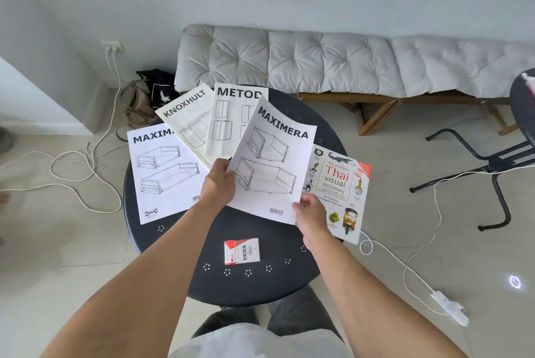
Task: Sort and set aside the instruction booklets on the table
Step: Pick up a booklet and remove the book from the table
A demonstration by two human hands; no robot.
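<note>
MAXIMERA booklet (272, 160) pinched by both hands, beside METOD booklet (231, 120), KNOXHULT booklet (188, 117)

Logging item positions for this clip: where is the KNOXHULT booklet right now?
In the head view, the KNOXHULT booklet lies at the far left of the round black table, overlapped by the METOD booklet on its right and overlapping the flat MAXIMERA booklet.

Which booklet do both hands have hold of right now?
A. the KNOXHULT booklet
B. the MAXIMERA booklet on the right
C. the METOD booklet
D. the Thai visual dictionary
B: the left hand pinches the left edge of the right MAXIMERA booklet and the right hand grips its lower right corner, while the KNOXHULT booklet, the METOD booklet and the Thai visual dictionary are not gripped by either hand.
</note>
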